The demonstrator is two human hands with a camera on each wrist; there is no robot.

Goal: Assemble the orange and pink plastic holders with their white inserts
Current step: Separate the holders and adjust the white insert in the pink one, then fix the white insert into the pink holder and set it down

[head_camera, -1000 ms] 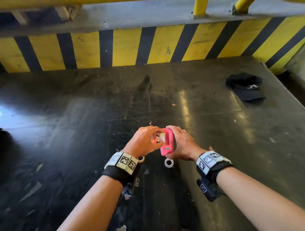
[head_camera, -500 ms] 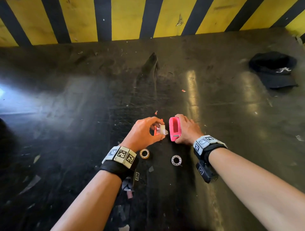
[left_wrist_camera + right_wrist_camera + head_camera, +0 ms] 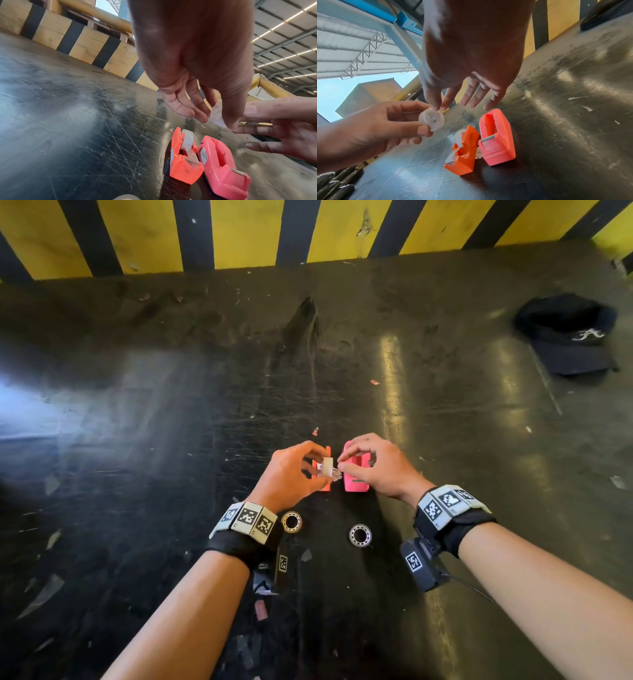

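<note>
The orange holder [image 3: 184, 159] lies on the dark table with a white insert [image 3: 187, 140] in its slot. The pink holder [image 3: 223, 162] lies right beside it, slot empty. In the head view both show under my hands: the orange holder [image 3: 326, 487] mostly hidden, the pink holder [image 3: 356, 481] partly. My left hand [image 3: 318, 466] holds a second round white insert [image 3: 431, 119] between thumb and fingers above the holders. My right hand [image 3: 343, 465] pinches that insert's rim with thumb and forefinger; its other fingers are spread straight.
Two metal bearing rings [image 3: 292, 522] [image 3: 360, 535] lie on the table just near my wrists. A black cap [image 3: 568, 337] sits at the far right. A yellow and black striped barrier [image 3: 239, 231] closes off the table's far edge.
My right hand set the pink holder down beside the orange one, let it go and came to the insert in my left hand. The head view has tipped lower.
</note>
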